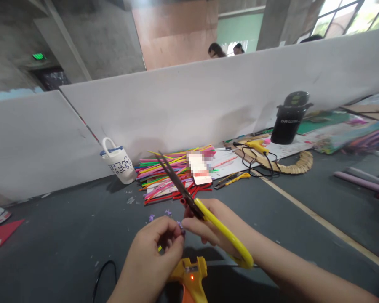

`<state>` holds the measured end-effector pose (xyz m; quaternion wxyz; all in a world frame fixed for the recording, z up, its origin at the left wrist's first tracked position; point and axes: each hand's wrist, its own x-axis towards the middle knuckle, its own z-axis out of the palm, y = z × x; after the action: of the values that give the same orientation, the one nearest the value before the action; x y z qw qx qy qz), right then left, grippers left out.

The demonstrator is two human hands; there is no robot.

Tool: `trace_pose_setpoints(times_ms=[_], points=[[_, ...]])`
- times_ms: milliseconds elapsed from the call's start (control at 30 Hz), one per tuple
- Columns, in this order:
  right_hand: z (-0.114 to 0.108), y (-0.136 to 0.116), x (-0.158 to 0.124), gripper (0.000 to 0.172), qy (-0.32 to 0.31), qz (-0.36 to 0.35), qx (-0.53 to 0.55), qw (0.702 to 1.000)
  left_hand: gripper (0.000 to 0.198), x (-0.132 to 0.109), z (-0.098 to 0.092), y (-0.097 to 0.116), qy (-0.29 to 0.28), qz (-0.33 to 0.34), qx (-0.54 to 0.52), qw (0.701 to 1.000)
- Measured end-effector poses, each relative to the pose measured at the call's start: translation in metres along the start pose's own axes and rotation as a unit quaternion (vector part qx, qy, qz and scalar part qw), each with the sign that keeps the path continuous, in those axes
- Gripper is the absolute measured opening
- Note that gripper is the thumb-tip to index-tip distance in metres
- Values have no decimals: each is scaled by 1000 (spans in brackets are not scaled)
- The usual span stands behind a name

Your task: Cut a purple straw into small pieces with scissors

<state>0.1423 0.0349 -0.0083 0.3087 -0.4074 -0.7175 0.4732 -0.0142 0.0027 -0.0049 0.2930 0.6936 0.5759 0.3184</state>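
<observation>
My right hand [213, 223] is closed around yellow-handled scissors [205, 214], whose dark blades point up and to the left. My left hand [154, 248] pinches a small purple piece [180, 226] between thumb and fingertips, touching the fingertips of my right hand. Under both hands stands a yellow glue gun [189, 273] with a small orange light lit. A few purple scraps [159, 215] lie on the grey table [66, 235] just beyond my hands.
A pile of coloured sticks [164, 172], a white bag with a handle [118, 162], a second glue gun [257, 146] with black cord, a yellow utility knife [233, 179] and a black bin [289, 120] lie further back. White partition boards [208, 92] stand behind; people's heads show over them.
</observation>
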Motion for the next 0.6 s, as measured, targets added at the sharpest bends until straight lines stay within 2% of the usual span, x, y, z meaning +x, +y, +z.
trace_pose_setpoints(times_ms=[200,267,333,400,467,533,600], points=[[2,-3,-2,13,11,4,6,1000,9,1,0,1,20,3,-5,1000],[0,-2,-2,13,9,-3,13,1000,9,1,-2,1,12,-21,-51,998],[-3,0,-1,9,-9,-10,24,1000,10,2,-5,-1,-21,-69,-138,988],[-6,0,-1,7,-32,-23,29,999,15,3,-6,-4,-69,-126,-259,955],[-8,1,-1,6,-43,-43,21,998,18,2,-5,-9,-114,-168,-370,906],[-8,2,-1,7,-38,-65,2,997,12,1,-4,-12,-141,-191,-436,868],[-7,3,-1,7,-33,-80,-15,996,6,-1,-3,-14,-152,-199,-462,851]])
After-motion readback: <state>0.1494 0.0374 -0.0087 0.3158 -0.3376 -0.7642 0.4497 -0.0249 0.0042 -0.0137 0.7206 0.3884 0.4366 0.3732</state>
